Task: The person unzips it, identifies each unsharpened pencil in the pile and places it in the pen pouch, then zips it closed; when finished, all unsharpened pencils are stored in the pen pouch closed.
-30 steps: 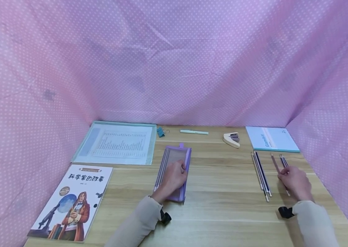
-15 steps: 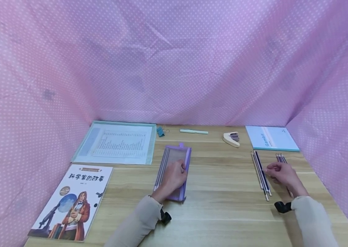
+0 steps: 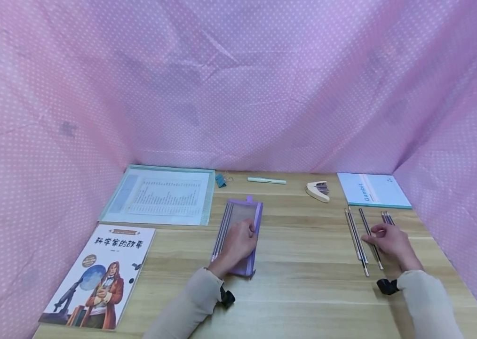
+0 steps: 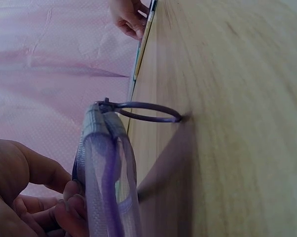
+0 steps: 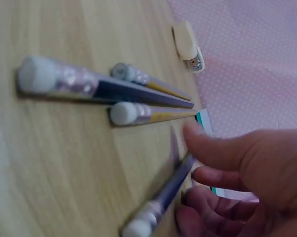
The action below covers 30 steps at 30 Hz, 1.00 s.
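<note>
Purple pouch: a mesh pencil case (image 3: 238,238) lies flat mid-desk, long axis running away from the person; its ring pull (image 4: 147,111) rests on the wood at the far end; judged to be pinned down so it stays put
Left hand: left hand (image 3: 238,245) lies palm-down on the case; wrist view shows the fingers (image 4: 64,210) curled round the case's near edge, gripping the fabric; a few pencils (image 3: 221,230) lie against the case's left side, apparently inside the mesh, though I cannot tell for certain
Right hand: right hand (image 3: 391,242) sits at the desk's right, thumb and fingers closed narrowly on one dark pencil (image 3: 369,238); wrist view shows that pencil (image 5: 163,195) under the fingertips, blurred, low to the wood or just off it; cannot tell which
Loose pencils: a group (image 3: 356,238) lies just left of the held one, parallel, eraser ends toward the person; a smaller group (image 3: 386,217) shows just beyond the hand; laid in rows, likely for one-at-a-time picking
Desk (image 3: 306,292): pale wood grain
Far edge: stapler (image 3: 318,191), pale green pen (image 3: 266,180), blue binder clip (image 3: 220,180), teal notebook (image 3: 373,190); all well apart from both hands
Left side: clear folder with a printed sheet (image 3: 160,195); illustrated book (image 3: 100,275) nearer the person
Surround: pink dotted cloth (image 3: 238,84) walls three sides
</note>
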Motion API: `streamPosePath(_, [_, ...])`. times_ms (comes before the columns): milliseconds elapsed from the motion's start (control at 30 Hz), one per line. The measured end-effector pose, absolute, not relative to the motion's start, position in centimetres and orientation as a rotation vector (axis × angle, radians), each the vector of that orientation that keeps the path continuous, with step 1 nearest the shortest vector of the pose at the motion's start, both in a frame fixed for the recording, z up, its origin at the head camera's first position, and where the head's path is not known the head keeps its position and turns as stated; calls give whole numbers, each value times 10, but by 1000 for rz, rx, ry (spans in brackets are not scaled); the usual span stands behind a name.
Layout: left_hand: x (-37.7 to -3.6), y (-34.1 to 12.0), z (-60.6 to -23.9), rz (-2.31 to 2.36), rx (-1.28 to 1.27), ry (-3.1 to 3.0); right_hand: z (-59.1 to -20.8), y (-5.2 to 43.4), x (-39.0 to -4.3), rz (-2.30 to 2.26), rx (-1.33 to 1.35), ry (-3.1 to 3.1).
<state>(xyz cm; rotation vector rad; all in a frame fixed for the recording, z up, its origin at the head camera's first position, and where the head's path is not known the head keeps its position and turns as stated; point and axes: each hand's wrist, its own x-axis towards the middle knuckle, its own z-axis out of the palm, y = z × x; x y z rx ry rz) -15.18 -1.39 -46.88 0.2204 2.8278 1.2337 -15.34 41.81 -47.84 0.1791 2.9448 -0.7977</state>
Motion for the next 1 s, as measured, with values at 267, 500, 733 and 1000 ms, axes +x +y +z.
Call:
streamPosePath(267, [-151, -14, -467, 1241, 225, 2832, -474, 419, -158, -747, 88, 2969])
streamPosePath(500, [-150, -14, -467, 1246, 248, 2842, -464, 413, -152, -1109, 156, 2725])
streamPosePath(733, [-151, -16, -467, 1231, 232, 2852, -460, 377, -155, -1627, 23, 2235])
streamPosePath(1000, [-152, -15, -467, 1261, 235, 2829, -466, 306, -156, -1644, -233, 1961])
